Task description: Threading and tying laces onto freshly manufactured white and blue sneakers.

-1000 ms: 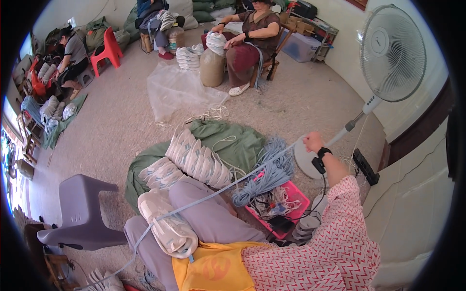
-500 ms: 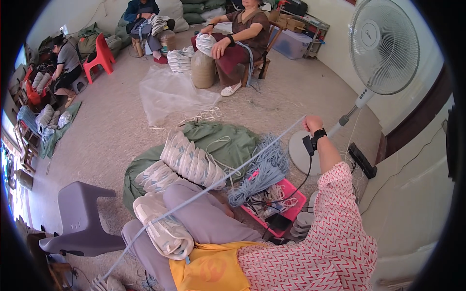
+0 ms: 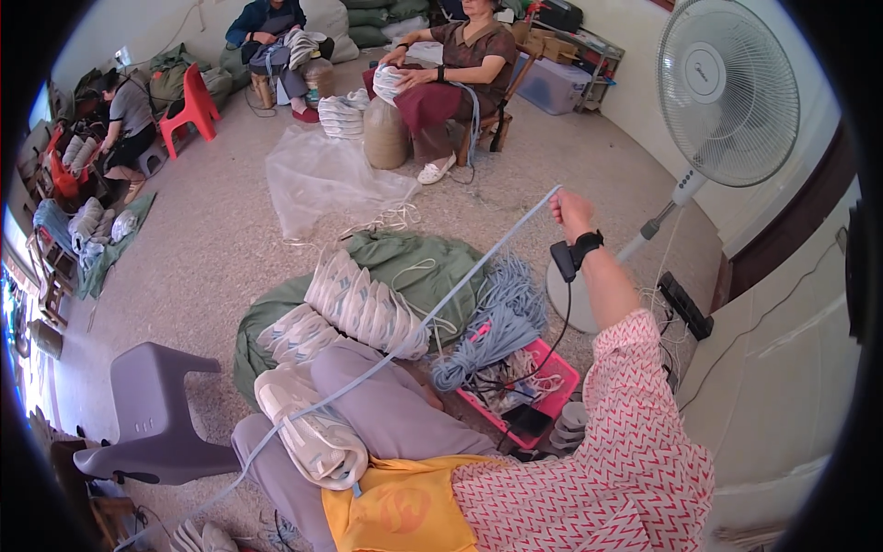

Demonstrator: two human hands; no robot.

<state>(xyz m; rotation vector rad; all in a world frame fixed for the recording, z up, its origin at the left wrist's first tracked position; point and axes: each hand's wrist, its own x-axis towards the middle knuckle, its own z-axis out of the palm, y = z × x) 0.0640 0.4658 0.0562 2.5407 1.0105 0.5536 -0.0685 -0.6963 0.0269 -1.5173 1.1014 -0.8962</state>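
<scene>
My right hand (image 3: pixel 572 212) is raised at the right with its fingers closed on one end of a light blue shoelace (image 3: pixel 498 247). The lace runs down and left across my knee and over a shoe upper, then leaves the picture at the lower left. This white and beige shoe upper (image 3: pixel 302 425) lies on my lap, partly on the yellow apron (image 3: pixel 405 509). A small blue end of lace hangs from its near edge. A black band with a small device and cable circles my right wrist. My left hand is out of view.
Ahead, stacked shoe uppers (image 3: pixel 363 299) lie on green cloth (image 3: pixel 432 253). Beside them are blue lace bundles (image 3: pixel 510 317) and a pink basket (image 3: pixel 558 375). A grey stool (image 3: pixel 152 405) stands left, a fan (image 3: pixel 727 97) right. Several people sit farther off; one (image 3: pixel 474 55) handles a shoe upper.
My right hand has moved up and left with the lace. The lace's lower stretch now sags slightly and reaches farther left. The shoe upper on my lap has barely moved.
</scene>
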